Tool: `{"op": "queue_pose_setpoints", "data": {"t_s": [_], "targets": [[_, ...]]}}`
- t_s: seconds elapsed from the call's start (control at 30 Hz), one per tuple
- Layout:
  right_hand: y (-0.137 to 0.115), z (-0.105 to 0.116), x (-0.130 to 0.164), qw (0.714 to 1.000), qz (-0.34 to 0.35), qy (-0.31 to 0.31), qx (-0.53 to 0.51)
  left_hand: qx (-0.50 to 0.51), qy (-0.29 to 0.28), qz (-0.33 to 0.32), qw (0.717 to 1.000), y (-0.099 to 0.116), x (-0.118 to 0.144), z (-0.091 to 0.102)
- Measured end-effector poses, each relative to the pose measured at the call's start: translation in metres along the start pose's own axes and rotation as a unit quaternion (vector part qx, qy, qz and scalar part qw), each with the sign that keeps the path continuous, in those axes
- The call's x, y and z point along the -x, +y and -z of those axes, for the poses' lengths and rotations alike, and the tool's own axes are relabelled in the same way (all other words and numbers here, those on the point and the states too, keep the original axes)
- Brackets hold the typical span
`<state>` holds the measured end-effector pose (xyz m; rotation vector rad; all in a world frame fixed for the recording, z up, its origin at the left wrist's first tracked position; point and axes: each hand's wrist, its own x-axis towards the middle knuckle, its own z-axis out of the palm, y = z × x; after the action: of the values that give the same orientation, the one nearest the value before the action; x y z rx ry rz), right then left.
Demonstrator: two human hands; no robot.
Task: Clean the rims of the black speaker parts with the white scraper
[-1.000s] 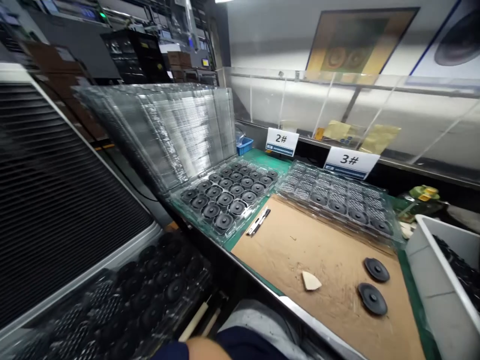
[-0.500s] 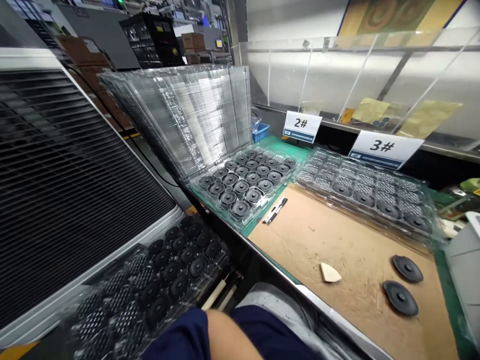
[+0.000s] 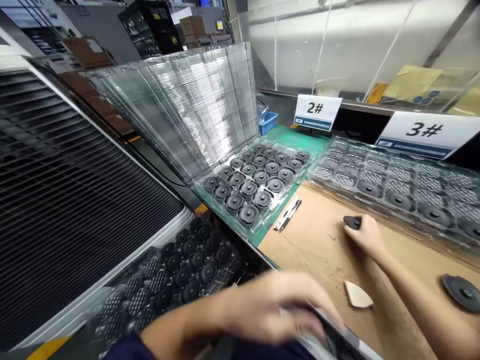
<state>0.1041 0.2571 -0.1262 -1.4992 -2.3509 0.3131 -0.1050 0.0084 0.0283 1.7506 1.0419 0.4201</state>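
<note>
Beyond the right fingertips lies a clear blister tray (image 3: 405, 185) under the 3# sign (image 3: 423, 132), with about five black discs showing in its near pockets. To their left, under the 2# sign (image 3: 317, 111), a second tray (image 3: 255, 187) holds sixteen black speaker cones in four rows of four. The right hand (image 3: 365, 235) stretches forward over the brown cardboard mat (image 3: 318, 245), fingers pinched shut on one black disc (image 3: 352, 222) at their tips. One loose disc (image 3: 462, 292) lies to its right. The left hand (image 3: 277, 305) is blurred at the bench edge; its grip cannot be told.
</note>
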Motion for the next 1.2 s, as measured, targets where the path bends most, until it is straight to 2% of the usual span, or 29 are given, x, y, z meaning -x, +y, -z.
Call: {"op": "queue_pose_setpoints", "data": {"t_s": [0.03, 0.07, 0.1, 0.13, 0.27, 0.33, 0.4, 0.5, 0.57, 0.67, 0.77, 0.9, 1.0, 1.1, 1.2], "targets": [[-0.001, -0.010, 0.006, 1.000, -0.016, 0.012, -0.009, -0.118, 0.154, 0.058, 0.979, -0.016, 0.004, 0.024], [0.000, -0.017, 0.010, 0.999, -0.030, 0.025, -0.018, -0.250, 0.250, 0.132, 0.926, -0.034, 0.008, 0.048], [0.000, -0.022, 0.014, 0.998, -0.039, 0.037, -0.027, -0.357, 0.296, 0.215, 0.860, -0.054, 0.012, 0.074], [0.001, -0.024, 0.016, 0.997, -0.045, 0.046, -0.036, -0.381, 0.320, 0.258, 0.828, -0.075, 0.014, 0.099], [0.006, -0.028, 0.018, 0.993, -0.058, 0.072, -0.068, -0.399, 0.386, 0.371, 0.745, -0.158, 0.020, 0.191], [0.008, -0.029, 0.017, 0.992, -0.062, 0.081, -0.080, -0.392, 0.406, 0.400, 0.722, -0.190, 0.018, 0.224], [0.008, -0.029, 0.017, 0.990, -0.063, 0.085, -0.090, -0.383, 0.411, 0.408, 0.720, -0.214, 0.014, 0.247], [0.007, -0.029, 0.017, 0.989, -0.069, 0.090, -0.100, -0.369, 0.409, 0.391, 0.737, -0.233, 0.006, 0.264], [0.006, -0.029, 0.018, 0.987, -0.074, 0.092, -0.106, -0.369, 0.420, 0.370, 0.742, -0.235, 0.004, 0.265], [0.005, -0.029, 0.018, 0.985, -0.079, 0.095, -0.117, -0.374, 0.455, 0.334, 0.736, -0.227, 0.011, 0.249], [0.004, -0.028, 0.018, 0.984, -0.079, 0.097, -0.129, -0.366, 0.474, 0.297, 0.744, -0.209, 0.030, 0.210], [0.003, -0.024, 0.018, 0.984, -0.068, 0.089, -0.141, -0.339, 0.488, 0.232, 0.770, -0.174, 0.060, 0.129], [0.002, -0.021, 0.015, 0.985, -0.059, 0.069, -0.150, -0.313, 0.535, 0.187, 0.762, -0.144, 0.069, 0.057], [-0.004, -0.015, 0.010, 0.982, -0.040, 0.047, -0.179, -0.289, 0.574, 0.123, 0.757, -0.120, 0.050, -0.013], [-0.019, 0.000, 0.022, 0.972, -0.011, 0.026, -0.235, -0.274, 0.560, 0.029, 0.781, -0.102, 0.008, -0.063]]}}
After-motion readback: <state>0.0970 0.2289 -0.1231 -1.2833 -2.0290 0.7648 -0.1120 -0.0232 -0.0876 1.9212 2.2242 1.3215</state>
